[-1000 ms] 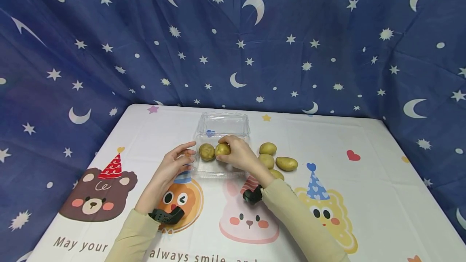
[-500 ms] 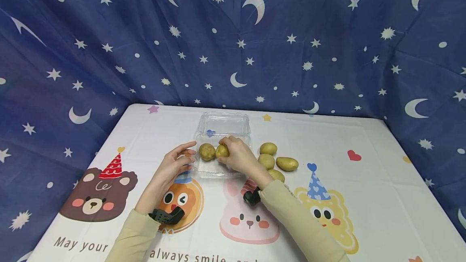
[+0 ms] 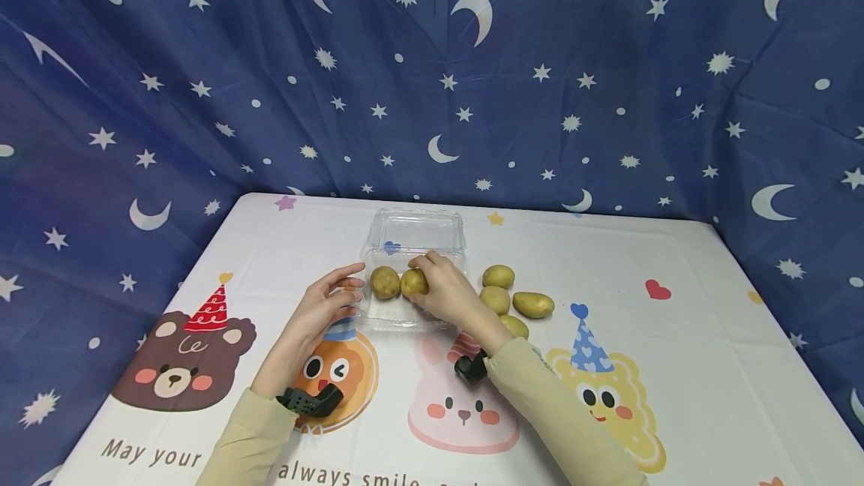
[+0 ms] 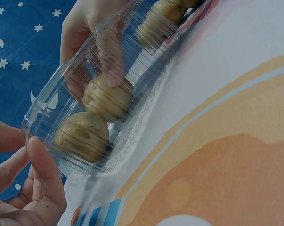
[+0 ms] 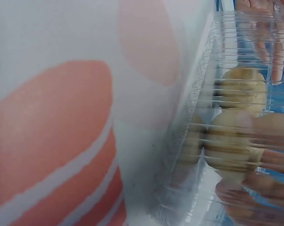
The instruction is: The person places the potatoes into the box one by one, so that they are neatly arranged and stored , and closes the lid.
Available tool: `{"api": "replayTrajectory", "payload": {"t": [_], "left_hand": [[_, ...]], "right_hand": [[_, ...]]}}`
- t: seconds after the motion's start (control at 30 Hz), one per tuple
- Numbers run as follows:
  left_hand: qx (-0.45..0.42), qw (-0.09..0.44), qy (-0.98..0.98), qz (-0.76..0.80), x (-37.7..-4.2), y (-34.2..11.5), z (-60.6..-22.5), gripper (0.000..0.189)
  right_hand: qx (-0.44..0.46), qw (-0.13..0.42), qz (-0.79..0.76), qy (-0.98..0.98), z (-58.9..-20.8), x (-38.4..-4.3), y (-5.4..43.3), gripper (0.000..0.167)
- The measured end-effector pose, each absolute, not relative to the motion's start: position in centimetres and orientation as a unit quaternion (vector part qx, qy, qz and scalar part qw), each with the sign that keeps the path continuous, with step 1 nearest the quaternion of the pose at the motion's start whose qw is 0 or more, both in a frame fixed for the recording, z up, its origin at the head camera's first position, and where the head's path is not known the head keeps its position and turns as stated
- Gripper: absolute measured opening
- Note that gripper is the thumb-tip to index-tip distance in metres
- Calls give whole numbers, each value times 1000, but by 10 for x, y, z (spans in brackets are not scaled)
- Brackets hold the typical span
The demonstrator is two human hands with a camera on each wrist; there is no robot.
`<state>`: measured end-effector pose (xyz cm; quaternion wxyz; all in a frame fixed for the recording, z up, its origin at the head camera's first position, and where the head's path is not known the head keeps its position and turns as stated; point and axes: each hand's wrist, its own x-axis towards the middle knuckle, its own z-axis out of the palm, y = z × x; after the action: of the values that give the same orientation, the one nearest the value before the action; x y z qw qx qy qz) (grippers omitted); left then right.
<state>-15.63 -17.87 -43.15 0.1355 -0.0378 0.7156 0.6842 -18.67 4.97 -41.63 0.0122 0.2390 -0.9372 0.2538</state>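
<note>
A clear plastic clamshell box point(image 3: 388, 319) stands on the table with its lid point(image 3: 416, 229) folded back. One potato point(image 3: 385, 283) lies inside at the left. Beside it a second potato point(image 3: 413, 283) is held by my right hand point(image 3: 442, 292), its thumb and fingers on either side; the wrist views show this through the ribbed wall. At the box's left end is my left hand point(image 3: 328, 302), fingers loosely extended, with fingertips point(image 4: 34, 143) right at the rim in the left wrist view.
Several loose potatoes lie right of the box, among them a long one point(image 3: 533, 304) and a round one point(image 3: 498, 276) at the back. A white cartoon-printed cloth point(image 3: 709, 366) covers the table. A blue star-and-moon curtain point(image 3: 432, 96) hangs behind and at the sides.
The right hand and its potato shift only slightly inside the box, and the potato turns a little in the fingers. My left hand stays at the box's left end.
</note>
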Motion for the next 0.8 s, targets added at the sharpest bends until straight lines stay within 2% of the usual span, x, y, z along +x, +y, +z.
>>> {"api": "replayTrajectory", "payload": {"t": [0.33, 0.8], "left_hand": [[-36, 135, 715, 686, -156, -179, -432, 55], [-39, 134, 720, 679, -156, -179, -432, 56]], "right_hand": [[224, 24, 228, -947, -414, -184, 56, 46], [210, 58, 270, -938, -412, -174, 64, 41]]}}
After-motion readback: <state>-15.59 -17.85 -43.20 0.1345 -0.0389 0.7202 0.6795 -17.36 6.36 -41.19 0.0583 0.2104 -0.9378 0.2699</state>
